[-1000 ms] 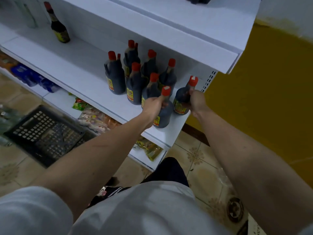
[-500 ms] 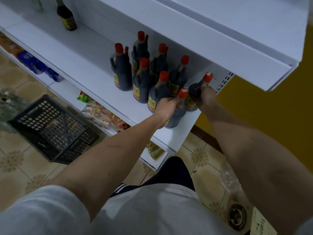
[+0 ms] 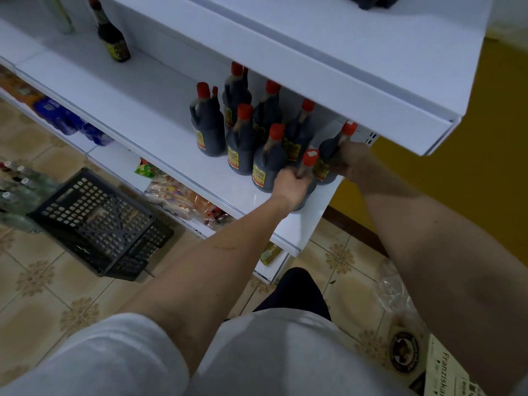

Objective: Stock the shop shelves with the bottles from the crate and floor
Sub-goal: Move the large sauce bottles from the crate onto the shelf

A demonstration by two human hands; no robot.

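Observation:
Several dark sauce bottles with red caps and yellow labels (image 3: 210, 130) stand grouped on the white middle shelf (image 3: 148, 115). My left hand (image 3: 291, 182) grips the neck of the front bottle (image 3: 309, 161), which stands on the shelf near its front edge. To its right, my right hand (image 3: 353, 161) holds the shoulder of another bottle (image 3: 328, 155) at the shelf's right end. A slimmer dark bottle (image 3: 110, 38) stands alone at the far left of the same shelf.
A black plastic crate (image 3: 97, 221) lies on the tiled floor at left, with clear bottles (image 3: 17, 184) beside it. The lower shelf holds snack packets (image 3: 177, 195) and blue packs (image 3: 65, 121). An upper shelf (image 3: 328, 72) overhangs the bottles. A yellow wall stands at right.
Both hands have stayed on their bottles. The right-hand bottle has been set deeper toward the shelf's right end and stands more upright. The camera has shifted, so the shelf sits lower right in view.

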